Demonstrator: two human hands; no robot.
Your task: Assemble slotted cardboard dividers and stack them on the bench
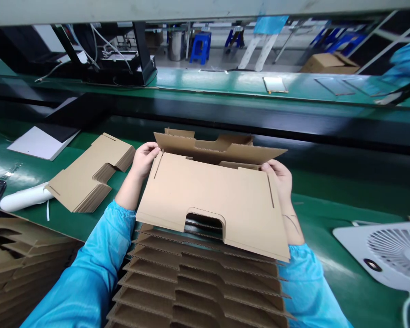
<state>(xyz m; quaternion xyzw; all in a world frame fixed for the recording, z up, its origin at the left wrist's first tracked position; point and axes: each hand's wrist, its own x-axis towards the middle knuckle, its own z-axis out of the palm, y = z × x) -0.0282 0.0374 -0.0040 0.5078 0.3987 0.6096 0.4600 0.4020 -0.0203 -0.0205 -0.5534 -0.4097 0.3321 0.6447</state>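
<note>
A folded cardboard insert (208,187) with a notch in its near edge and slits near both ends lies before me, its rear flap (218,148) standing up at the back. My left hand (145,159) is closed on the insert's far left corner, thumb and fingers pinching where flap and panel meet. At the far right corner, my right hand (280,177) grips the same piece, its fingers partly hidden behind the board. Beneath and nearer to me is a tall stack of folded cardboard inserts (198,282), their edges fanned in layers.
Flat notched cardboard sheets (92,168) are piled on the green table (314,218) to my left. Beside them lie a white roll (27,197) and white sheets (41,142). More stacked cardboard (23,269) stands lower left. A white fan (389,253) sits at right; another person's sleeve (408,59) shows beyond.
</note>
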